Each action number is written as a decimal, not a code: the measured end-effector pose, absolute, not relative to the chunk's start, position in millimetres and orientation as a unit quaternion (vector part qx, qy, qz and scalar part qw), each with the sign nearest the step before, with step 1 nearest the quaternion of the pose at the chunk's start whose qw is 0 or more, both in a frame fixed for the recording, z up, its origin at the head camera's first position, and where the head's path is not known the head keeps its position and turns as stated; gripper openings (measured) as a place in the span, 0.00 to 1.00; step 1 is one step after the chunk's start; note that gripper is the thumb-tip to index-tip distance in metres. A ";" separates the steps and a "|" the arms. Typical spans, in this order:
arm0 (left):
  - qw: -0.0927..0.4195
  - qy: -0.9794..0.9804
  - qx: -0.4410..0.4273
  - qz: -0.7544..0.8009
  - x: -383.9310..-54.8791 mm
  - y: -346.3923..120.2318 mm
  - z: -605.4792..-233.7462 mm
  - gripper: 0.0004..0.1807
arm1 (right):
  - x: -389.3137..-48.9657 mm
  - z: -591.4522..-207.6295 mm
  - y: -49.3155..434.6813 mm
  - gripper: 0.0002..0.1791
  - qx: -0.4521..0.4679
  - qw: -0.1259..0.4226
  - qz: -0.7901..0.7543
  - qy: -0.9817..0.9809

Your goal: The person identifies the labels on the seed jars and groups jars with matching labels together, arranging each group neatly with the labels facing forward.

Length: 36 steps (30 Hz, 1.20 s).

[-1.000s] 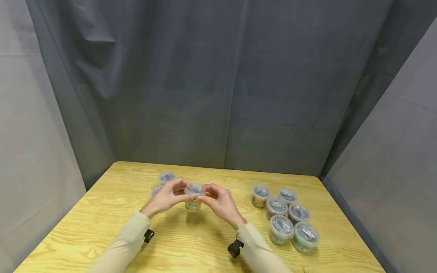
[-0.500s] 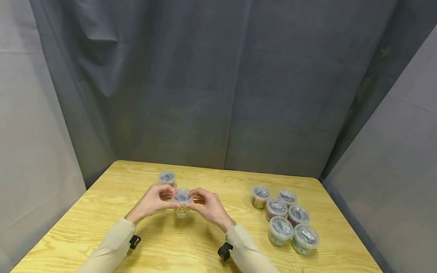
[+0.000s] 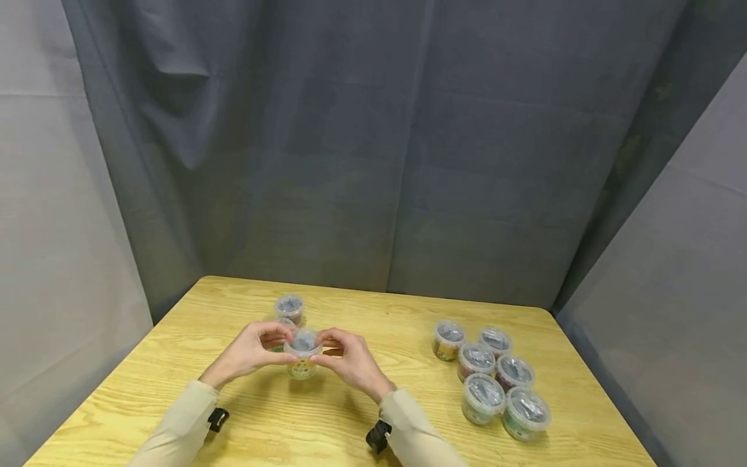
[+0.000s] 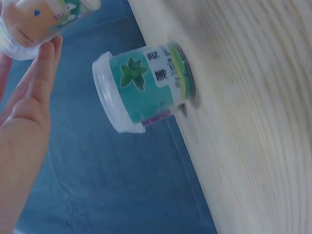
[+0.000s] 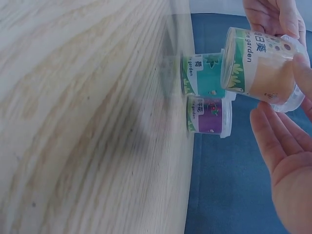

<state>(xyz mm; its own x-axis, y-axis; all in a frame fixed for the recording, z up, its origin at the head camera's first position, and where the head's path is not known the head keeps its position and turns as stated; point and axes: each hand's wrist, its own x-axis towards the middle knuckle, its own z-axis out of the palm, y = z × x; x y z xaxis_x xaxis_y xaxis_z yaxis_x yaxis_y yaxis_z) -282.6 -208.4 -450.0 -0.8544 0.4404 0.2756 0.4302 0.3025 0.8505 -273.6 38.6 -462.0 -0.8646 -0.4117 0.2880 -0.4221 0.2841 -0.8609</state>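
Note:
Between both hands is a small plastic tub with a clear lid and an orange label [image 3: 301, 368]. My left hand [image 3: 251, 353] grips it near the lid from the left, fingers behind and thumb in front. From the other side my right hand [image 3: 349, 363] pinches its rim. In the right wrist view the held tub [image 5: 268, 68] is raised off the table. Just behind it stands a green-labelled tub [image 4: 146, 83], mostly hidden by the left hand in the head view. Farther back is a purple-labelled tub [image 5: 209, 114].
Several more lidded tubs stand in a cluster on the right side of the wooden table [image 3: 373, 324], among them a green one [image 3: 526, 415] at the front and a yellow-labelled one [image 3: 448, 340] at the back. A dark curtain [image 3: 315, 162] hangs behind the table.
Both hands have carried the orange-labelled tub leftward and somewhat nearer to me, in front of the green-labelled tub. The tubs on the right have stayed put.

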 end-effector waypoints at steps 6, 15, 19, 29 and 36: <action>0.036 0.817 0.271 0.508 -282.9 -221.3 -448.9 0.17 | -273.2 -462.6 32.7 0.13 0.286 0.005 0.526 -0.801; 0.059 0.823 0.287 0.486 -286.5 -238.3 -449.3 0.14 | -276.7 -465.5 18.0 0.12 0.310 -0.006 0.506 -0.805; 0.082 0.827 0.292 0.473 -287.3 -245.7 -449.6 0.13 | -277.5 -471.7 10.1 0.11 0.322 -0.009 0.499 -0.804; 0.090 0.838 0.303 0.445 -289.2 -265.9 -456.7 0.08 | -271.4 -479.6 -12.6 0.09 0.299 -0.027 0.493 -0.817; 0.089 0.844 0.303 0.435 -291.1 -276.0 -456.7 0.06 | -268.0 -478.8 -25.9 0.09 0.309 -0.003 0.467 -0.828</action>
